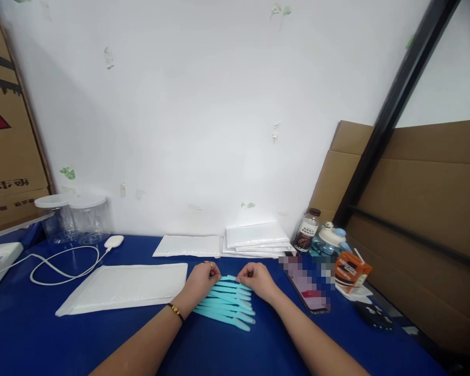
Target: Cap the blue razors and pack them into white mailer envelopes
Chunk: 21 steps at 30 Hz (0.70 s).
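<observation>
Several slim turquoise eyebrow razors (pixel 225 308) lie in a slightly fanned row on the blue table, with their wider, pale-tipped ends to the right. My left hand (pixel 200 282) is closed in a pinch at the left end of the farthest razor (pixel 230 278). At that razor's other end, the fingertips of my right hand (pixel 260 279) are also pinched together. My left hand and wrist hide the left ends of some razors.
Left of the razors is a white padded mailer (pixel 129 287); more white mailers (pixel 254 237) are stacked against the wall. A phone (pixel 309 292), bottle (pixel 307 230), blue-lidded jug (pixel 329 240) and orange box (pixel 351 271) stand right. Clear jars (pixel 88 222) and a white cable (pixel 65 282) are left.
</observation>
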Available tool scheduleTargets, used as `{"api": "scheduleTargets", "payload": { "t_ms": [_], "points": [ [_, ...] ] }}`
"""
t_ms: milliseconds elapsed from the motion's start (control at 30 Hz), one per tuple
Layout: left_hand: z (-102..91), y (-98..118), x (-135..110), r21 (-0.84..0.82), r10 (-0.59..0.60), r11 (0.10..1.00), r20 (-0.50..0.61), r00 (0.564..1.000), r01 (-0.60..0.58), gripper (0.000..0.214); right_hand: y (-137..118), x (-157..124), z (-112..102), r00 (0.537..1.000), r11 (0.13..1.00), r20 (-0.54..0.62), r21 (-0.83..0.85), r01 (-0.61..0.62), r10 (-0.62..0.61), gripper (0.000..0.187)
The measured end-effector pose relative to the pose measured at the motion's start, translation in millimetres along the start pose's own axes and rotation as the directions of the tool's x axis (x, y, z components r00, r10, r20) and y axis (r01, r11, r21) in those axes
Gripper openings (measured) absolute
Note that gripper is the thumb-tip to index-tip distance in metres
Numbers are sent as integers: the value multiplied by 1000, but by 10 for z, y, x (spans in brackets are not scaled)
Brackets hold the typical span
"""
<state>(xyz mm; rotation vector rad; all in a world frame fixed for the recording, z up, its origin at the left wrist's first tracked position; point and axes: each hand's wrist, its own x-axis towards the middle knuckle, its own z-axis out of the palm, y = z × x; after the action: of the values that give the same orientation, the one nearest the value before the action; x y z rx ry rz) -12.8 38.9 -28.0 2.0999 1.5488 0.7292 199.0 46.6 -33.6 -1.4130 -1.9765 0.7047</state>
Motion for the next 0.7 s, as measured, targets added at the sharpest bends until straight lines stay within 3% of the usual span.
{"api": "scheduleTargets", "payload": {
  "t_ms": [100, 167, 267, 333, 433, 567, 633, 700],
  "points": [
    [-69, 71, -51, 73, 61, 995, -3, 998, -61, 20, -140, -98, -95, 997, 993, 3, -83, 82, -82, 30],
    [-153, 127, -110, 136, 132, 982, 31, 991, -135, 37, -237, -207, -131, 989, 980, 62, -136, 143, -136, 58],
    [-287, 193, -206, 191, 193, 952, 238, 952, -241, 83, -349, -380, -86, 948, 959, 283, -193, 206, -146, 105],
    [-349, 231, -263, 209, 191, 938, 355, 915, -276, 97, -405, -480, -18, 908, 941, 391, -222, 254, -153, 114],
    [-377, 313, -370, 241, 159, 933, 384, 909, -266, 85, -484, -621, 55, 888, 913, 411, -243, 327, -208, 95],
    [-310, 466, -623, 292, 149, 918, 368, 918, -267, 42, -587, -831, 95, 892, 871, 309, -266, 413, -328, 52],
    [-242, 536, -771, 355, 171, 886, 348, 922, -298, 28, -627, -922, 131, 898, 825, 258, -363, 432, -356, 35],
    [-163, 590, -893, 442, 164, 848, 308, 937, -293, 27, -663, -982, 176, 900, 755, 246, -489, 437, -360, 26]
  ]
}}
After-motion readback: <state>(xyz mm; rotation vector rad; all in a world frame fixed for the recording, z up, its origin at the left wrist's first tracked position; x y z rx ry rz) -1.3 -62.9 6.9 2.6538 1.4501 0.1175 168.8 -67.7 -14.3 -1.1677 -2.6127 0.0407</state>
